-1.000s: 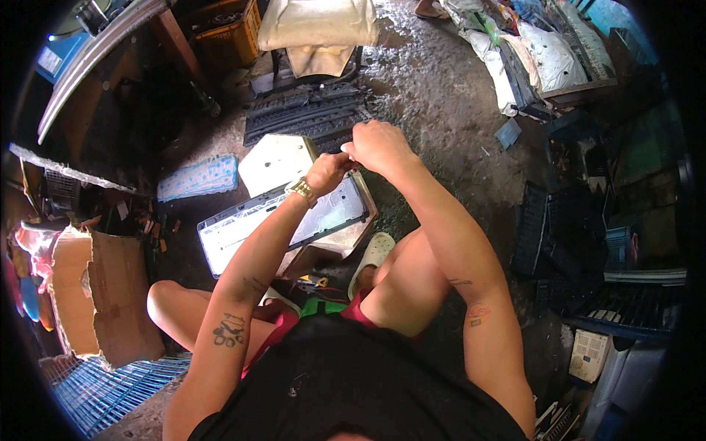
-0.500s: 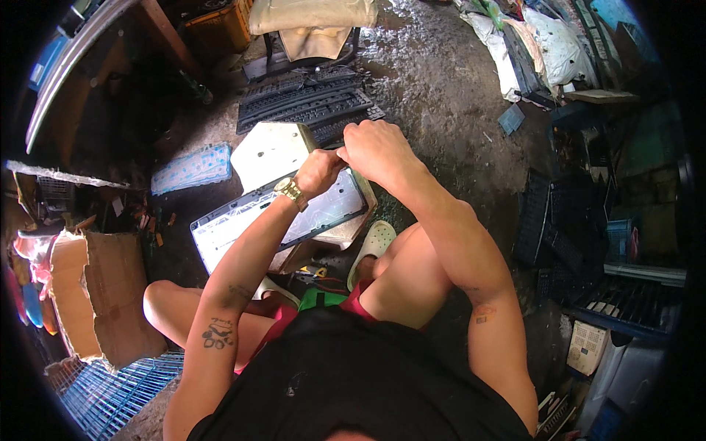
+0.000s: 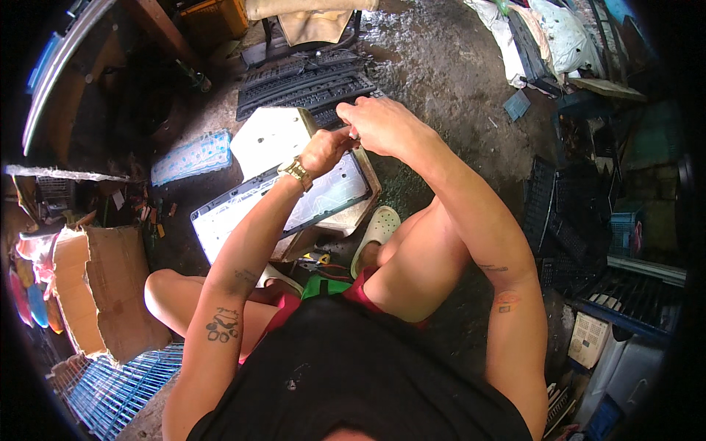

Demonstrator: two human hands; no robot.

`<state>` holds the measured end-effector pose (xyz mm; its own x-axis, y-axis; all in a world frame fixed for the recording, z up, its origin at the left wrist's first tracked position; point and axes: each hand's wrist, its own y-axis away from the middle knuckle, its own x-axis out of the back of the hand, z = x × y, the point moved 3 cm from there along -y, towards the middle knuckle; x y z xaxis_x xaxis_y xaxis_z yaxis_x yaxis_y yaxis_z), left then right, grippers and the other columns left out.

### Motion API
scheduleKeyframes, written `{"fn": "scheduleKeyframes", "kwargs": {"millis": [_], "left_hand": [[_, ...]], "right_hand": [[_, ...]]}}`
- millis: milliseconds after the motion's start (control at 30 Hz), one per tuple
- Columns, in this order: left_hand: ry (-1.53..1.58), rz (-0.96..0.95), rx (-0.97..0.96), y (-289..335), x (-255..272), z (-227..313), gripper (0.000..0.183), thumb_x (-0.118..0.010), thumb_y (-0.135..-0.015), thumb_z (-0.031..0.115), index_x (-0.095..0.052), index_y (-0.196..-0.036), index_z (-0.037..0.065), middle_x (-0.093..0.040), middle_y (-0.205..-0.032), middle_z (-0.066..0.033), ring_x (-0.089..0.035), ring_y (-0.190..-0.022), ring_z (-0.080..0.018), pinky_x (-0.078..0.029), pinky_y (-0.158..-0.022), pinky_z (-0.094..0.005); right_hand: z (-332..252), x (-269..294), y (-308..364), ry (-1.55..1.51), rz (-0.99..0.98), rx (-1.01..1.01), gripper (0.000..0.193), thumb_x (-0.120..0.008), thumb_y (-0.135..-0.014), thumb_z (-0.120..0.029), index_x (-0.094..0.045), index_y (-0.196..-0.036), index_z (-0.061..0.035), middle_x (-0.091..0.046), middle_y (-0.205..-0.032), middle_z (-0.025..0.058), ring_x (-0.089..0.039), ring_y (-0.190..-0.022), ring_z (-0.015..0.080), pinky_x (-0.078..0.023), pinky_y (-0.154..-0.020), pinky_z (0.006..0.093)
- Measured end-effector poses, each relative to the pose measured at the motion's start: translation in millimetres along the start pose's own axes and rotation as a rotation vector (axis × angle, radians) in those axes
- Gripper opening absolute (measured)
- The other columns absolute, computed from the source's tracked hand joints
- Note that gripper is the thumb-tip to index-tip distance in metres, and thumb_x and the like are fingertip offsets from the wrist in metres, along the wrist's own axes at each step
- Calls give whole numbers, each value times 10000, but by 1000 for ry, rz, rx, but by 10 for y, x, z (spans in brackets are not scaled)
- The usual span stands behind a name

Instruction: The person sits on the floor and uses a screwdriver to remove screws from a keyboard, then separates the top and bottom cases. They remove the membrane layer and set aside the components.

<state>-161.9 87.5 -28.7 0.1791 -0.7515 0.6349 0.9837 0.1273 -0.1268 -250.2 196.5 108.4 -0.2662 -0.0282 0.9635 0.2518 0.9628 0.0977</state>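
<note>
An opened keyboard shell (image 3: 254, 218), dark-rimmed with a shiny silvery inside, lies tilted across a pale angular stool (image 3: 268, 147) in front of me. My left hand (image 3: 328, 150), a gold watch on its wrist, is closed over the shell's far right corner. Against its fingertips my right hand (image 3: 376, 123) is closed as well, slightly higher and farther right. A small pale bit shows between the fingers; what it is, I cannot make out. My hands hide that end of the shell.
Dark keyboards (image 3: 305, 92) lie stacked beyond the stool. Patterned blue-white sheets (image 3: 193, 156) rest on the floor at left, near a cardboard box (image 3: 121, 290). Between my feet are hand tools (image 3: 318, 259). More dark keyboards (image 3: 559, 220) pile up at right; white sacks (image 3: 562, 37) stand far right.
My right hand has turned and shifted slightly right, its forearm swinging outward. A small pale bit now shows between the hands. The left hand remains at the shell's corner.
</note>
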Motion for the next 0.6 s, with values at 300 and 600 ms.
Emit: {"fn": "scheduleKeyframes", "kwargs": {"millis": [300, 600], "left_hand": [[-95, 67, 27, 81, -160, -151, 138, -637, -950, 155, -700, -1047, 80, -705, -856, -248, -693, -820, -447, -557, -708, -496], [-117, 225, -68, 116, -170, -133, 113, -686, -918, 181, -709, -995, 102, -701, -806, -219, -698, -736, -423, -553, -630, -476]], "right_hand": [[-145, -8, 98, 96, 87, -16, 256, -698, -907, -216, -660, -1110, -64, -651, -1024, 201, -696, -993, 399, -572, -825, 494], [-173, 20, 117, 107, 93, -45, 173, -672, -888, -246, -728, -955, -97, -668, -1028, 200, -719, -905, 386, -591, -775, 481]]}}
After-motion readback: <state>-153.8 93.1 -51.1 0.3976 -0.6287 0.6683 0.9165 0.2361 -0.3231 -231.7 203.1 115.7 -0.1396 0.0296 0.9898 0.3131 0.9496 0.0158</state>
